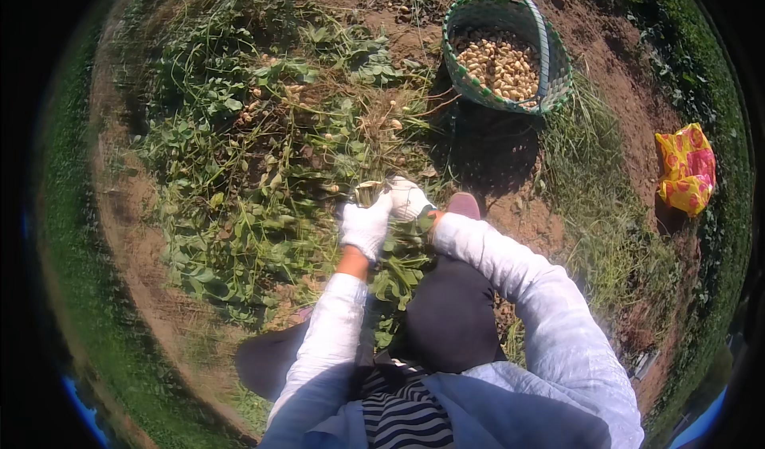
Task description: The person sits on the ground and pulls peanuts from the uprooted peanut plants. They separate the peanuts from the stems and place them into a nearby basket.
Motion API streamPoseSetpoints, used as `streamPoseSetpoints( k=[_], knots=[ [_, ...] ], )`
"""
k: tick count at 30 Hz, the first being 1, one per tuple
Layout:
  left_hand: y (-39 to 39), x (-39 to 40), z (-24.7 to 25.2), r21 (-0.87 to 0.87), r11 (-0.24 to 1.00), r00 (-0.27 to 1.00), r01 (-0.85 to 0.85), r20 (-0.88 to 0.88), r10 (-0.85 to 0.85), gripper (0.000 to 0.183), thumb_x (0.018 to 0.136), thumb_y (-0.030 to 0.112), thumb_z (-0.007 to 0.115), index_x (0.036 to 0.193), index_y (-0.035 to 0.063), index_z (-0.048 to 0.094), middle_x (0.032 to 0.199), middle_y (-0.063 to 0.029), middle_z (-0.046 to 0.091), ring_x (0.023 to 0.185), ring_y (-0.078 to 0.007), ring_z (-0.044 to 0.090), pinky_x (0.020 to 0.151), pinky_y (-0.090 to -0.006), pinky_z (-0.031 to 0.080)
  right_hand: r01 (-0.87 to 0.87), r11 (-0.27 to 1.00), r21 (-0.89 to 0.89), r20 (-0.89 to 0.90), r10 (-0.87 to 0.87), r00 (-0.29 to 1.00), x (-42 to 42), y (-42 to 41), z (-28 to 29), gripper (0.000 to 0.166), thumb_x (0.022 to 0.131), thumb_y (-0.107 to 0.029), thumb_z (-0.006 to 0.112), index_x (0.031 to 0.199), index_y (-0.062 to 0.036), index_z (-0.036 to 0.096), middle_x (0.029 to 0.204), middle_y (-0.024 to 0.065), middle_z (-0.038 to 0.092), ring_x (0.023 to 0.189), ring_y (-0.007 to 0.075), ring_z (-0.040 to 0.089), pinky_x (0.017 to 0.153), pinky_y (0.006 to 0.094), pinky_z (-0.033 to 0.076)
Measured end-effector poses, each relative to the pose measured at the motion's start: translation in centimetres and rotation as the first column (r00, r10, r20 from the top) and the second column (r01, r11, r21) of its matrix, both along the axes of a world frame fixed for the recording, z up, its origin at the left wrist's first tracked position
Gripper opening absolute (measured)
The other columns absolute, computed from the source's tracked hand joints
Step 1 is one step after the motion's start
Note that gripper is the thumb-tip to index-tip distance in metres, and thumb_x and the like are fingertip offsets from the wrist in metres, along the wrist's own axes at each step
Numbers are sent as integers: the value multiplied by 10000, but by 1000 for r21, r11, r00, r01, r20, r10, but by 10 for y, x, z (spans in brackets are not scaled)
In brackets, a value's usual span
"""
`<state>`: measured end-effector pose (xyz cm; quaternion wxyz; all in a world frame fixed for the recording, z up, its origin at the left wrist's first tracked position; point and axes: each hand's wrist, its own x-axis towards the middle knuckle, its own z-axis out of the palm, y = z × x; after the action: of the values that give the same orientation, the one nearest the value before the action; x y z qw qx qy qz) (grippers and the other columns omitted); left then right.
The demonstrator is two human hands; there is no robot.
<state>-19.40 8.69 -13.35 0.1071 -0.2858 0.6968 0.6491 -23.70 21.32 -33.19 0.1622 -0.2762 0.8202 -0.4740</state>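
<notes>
Both of my hands wear white knit gloves and meet in front of my knees. My left hand (366,225) grips a bunch of peanut plants (369,193) by the stems. Against it, my right hand (409,199) is closed around the same bunch, its fingertips partly hidden. Thin roots (376,117) with a few pale pods fan out beyond the gloves. One peanut pod (396,124) shows among them. Leafy tops (400,278) hang below my hands, between my legs.
A green woven basket (553,87) with an arched handle holds many peanuts (499,66) at the upper right. Pulled peanut vines (227,210) cover the ground to the left. A yellow and red plastic bag (687,168) lies far right. My shoe (464,204) is beside my right wrist.
</notes>
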Motion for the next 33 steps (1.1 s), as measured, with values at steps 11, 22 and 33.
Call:
streamPoseSetpoints(
  k=[11,22,33],
  knots=[
    [-90,18,22,342,939,999,-26,49,10,290,954,295,615,904,18,687,760,0,640,669,-103,556,631,-254,452,887,418,-195,955,-124,269,-97,51,212,203,920,-193,634,795,-93,510,657,32,519,464,122,424,410,266,365],
    [-157,34,-22,671,725,983,157,-35,-181,421,937,307,650,1186,-30,622,970,-105,714,736,-104,644,546,-209,484,841,417,-345,938,183,294,-80,70,221,220,1001,-234,576,1066,-25,599,891,87,653,755,209,660,650,348,592],
    [-107,10,42,417,877,930,237,162,-329,279,889,220,712,999,-36,704,845,-78,706,698,-130,636,624,-259,496,734,671,-103,994,44,100,-59,-29,255,494,973,-538,533,1278,-151,567,1248,135,558,1122,287,557,952,506,480]
  ],
)
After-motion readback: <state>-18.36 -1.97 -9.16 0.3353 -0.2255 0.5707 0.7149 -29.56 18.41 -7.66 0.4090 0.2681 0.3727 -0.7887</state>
